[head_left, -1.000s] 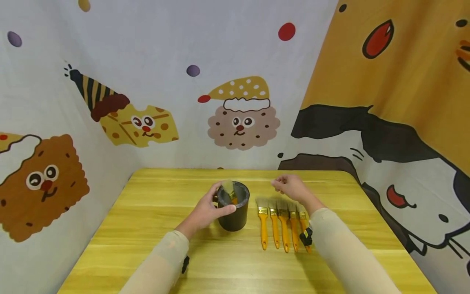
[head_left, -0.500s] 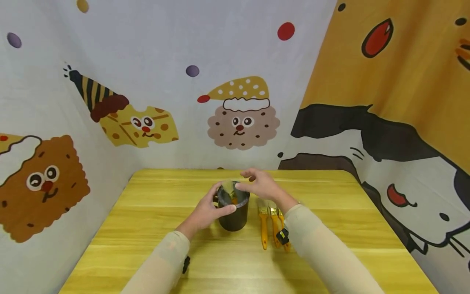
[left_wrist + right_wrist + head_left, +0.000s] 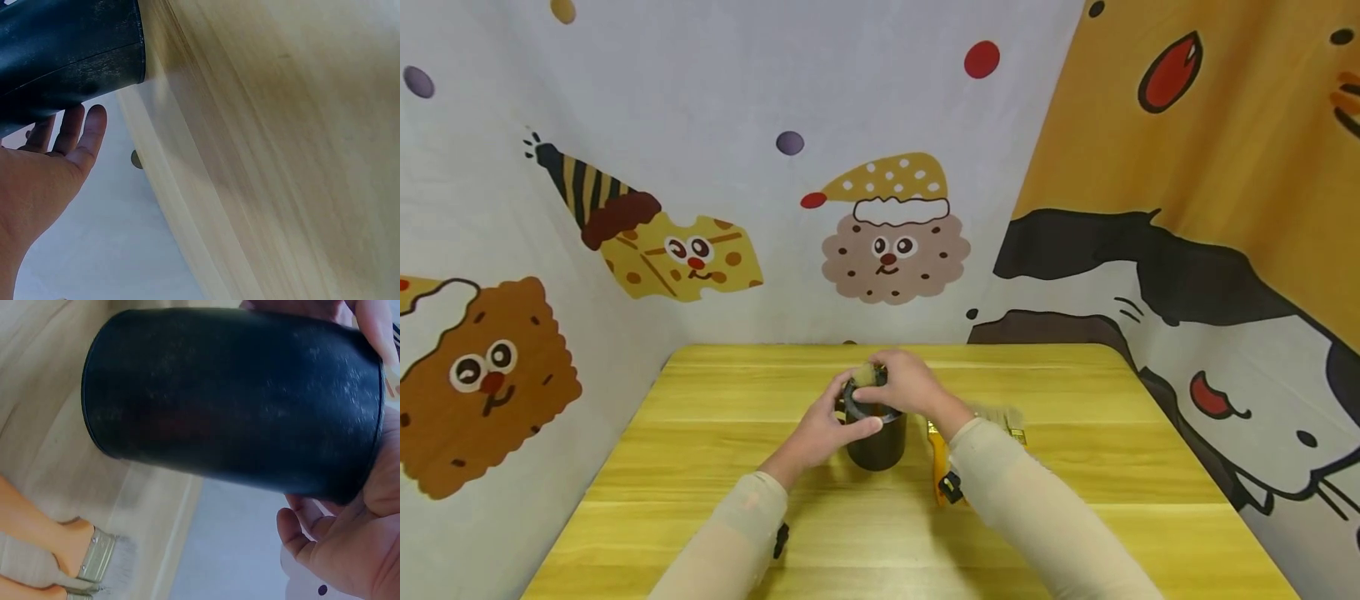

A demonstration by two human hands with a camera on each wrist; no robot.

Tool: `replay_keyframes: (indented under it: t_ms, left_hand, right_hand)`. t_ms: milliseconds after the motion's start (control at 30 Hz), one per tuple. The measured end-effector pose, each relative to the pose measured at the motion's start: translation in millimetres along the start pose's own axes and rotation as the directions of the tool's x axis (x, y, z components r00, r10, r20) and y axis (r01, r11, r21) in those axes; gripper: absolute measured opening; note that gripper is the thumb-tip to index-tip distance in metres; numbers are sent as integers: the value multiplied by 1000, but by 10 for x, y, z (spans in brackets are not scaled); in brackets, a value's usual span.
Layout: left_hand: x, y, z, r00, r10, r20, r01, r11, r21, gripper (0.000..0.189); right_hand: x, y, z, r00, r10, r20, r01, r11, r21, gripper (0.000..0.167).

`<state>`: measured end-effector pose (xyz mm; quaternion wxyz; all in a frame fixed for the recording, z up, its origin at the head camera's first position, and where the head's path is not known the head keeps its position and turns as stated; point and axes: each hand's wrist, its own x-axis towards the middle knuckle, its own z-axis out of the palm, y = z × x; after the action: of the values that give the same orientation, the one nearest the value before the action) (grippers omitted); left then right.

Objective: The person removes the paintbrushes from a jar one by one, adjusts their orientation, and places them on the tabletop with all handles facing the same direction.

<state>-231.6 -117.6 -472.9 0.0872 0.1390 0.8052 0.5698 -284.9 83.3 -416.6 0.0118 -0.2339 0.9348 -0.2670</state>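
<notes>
A black cylindrical cup [image 3: 876, 448] stands upright on the table, its scuffed wall large in the right wrist view. My left hand [image 3: 818, 429] holds it at the left, the thumb along the near rim and the fingers on the far side. Inside the cup leans a paintbrush [image 3: 864, 374], bristles up. Over the mouth, my right hand [image 3: 910, 386] pinches at this brush from the right; the exact contact is partly hidden by the fingers. Several paintbrushes with orange handles [image 3: 937, 462] lie right of the cup, largely covered by my right forearm.
The yellow wood-grain table [image 3: 715, 467] ends at the back against a white cloth [image 3: 737, 100] printed with cartoon figures. In the right wrist view, an orange brush handle [image 3: 37, 526] lies beside the cup on the tabletop.
My right hand has moved left, from above the row of brushes to the cup's mouth, and its fingers have closed at the brush inside. The left hand and cup have stayed put.
</notes>
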Motion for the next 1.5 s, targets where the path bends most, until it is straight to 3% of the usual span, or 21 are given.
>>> replay_keyframes:
  t_ms: [167, 367, 733, 933, 1200, 1500]
  left_hand:
    - [15, -18, 12, 1000, 0, -5, 0, 1000, -7, 84]
    - [12, -17, 19, 1000, -7, -8, 7, 1000, -19, 85]
    - [6, -5, 9, 1000, -1, -2, 1, 1000, -14, 84]
    - [4, -6, 5, 1000, 3, -10, -3, 1000, -7, 86]
    - [9, -18, 10, 1000, -10, -14, 10, 1000, -10, 85]
    - [10, -20, 15, 1000, -7, -14, 7, 1000, -10, 86]
  right_hand:
    - [-23, -49, 11, 999, 35, -18, -35, 999, 11, 40]
    - [-81, -44, -21, 997, 44, -63, -44, 999, 3, 43]
    - [-224, -66, -82, 985, -105, -140, 84, 985, -150, 40]
    - [-246, -96, -160, 984, -157, -89, 141, 976, -169, 34]
    - [-262, -145, -253, 996, -88, 32, 91, 991, -102, 45]
    - [-255, -112, -279, 996, -56, 70, 58, 998, -33, 48]
